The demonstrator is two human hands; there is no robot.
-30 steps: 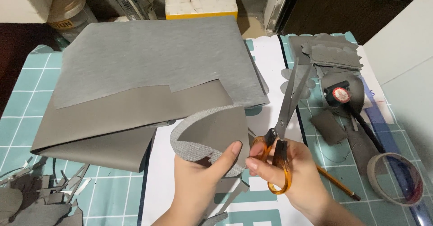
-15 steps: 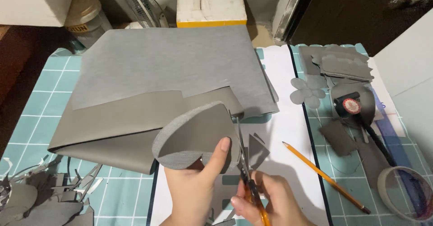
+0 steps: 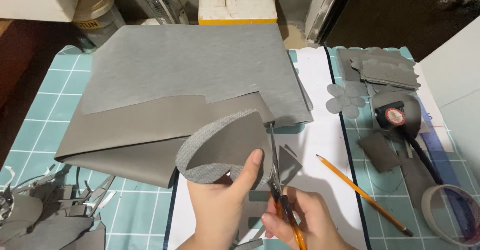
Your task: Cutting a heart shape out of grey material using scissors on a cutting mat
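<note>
Scissors (image 3: 280, 192) sit clenched in your right hand (image 3: 300, 220), blades pointing to twelve o'clock along the grey fabric piece (image 3: 220, 147). Your left hand (image 3: 225, 205) pinches that piece's lower edge, thumb on top at its five o'clock.

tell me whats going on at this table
A person is cutting grey material. The left hand holds up a curved grey piece, thumb pressed on its face, while the right hand works orange-handled scissors along its right edge. A large folded grey sheet lies behind on the teal cutting mat. Offcuts are piled at the left; a pencil and a tape roll lie to the right.
</note>
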